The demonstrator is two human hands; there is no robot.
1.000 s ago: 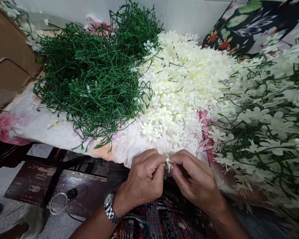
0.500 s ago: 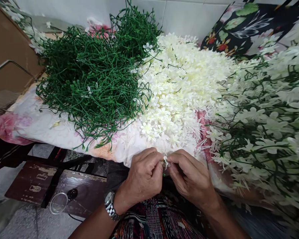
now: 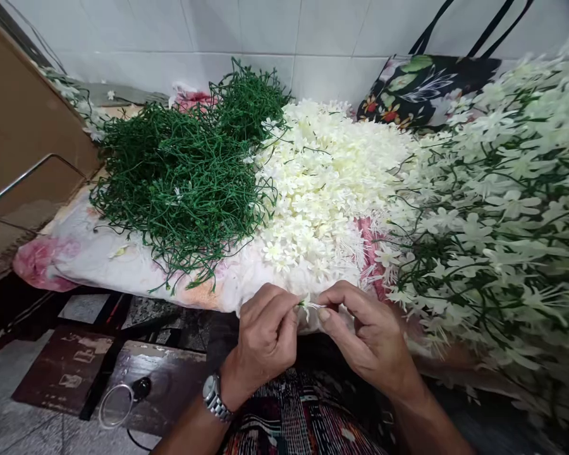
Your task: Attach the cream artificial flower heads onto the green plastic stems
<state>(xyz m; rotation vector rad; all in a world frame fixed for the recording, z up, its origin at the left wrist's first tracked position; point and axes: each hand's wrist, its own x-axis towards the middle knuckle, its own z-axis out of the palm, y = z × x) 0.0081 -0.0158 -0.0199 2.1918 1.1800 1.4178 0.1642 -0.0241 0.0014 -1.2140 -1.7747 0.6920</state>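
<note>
My left hand [image 3: 268, 335], wearing a metal-band watch [image 3: 215, 397], pinches a small white artificial flower [image 3: 306, 304] at its green base. Thin white stamens [image 3: 315, 306] stick out of the blossom to the right, and my right hand [image 3: 367, 332] grips their ends between thumb and finger. Both hands are above the near edge of a floral cloth [image 3: 142, 268]. Beyond them lies a heap of loose white blossoms [image 3: 317, 183]. To its left is a tangled pile of green plastic stems [image 3: 184, 177].
Stemmed white flowers [image 3: 493, 215] crowd the right side close to my right arm. A black floral bag [image 3: 422, 91] leans against the tiled wall [image 3: 265, 25]. Cardboard [image 3: 23, 120] stands at left. Below are a dark wooden surface [image 3: 165, 379] and a clear ring-shaped item [image 3: 116, 406].
My hands have moved slightly apart, exposing the flower and its white stamens between them. The camera view has tilted up, showing more wall.
</note>
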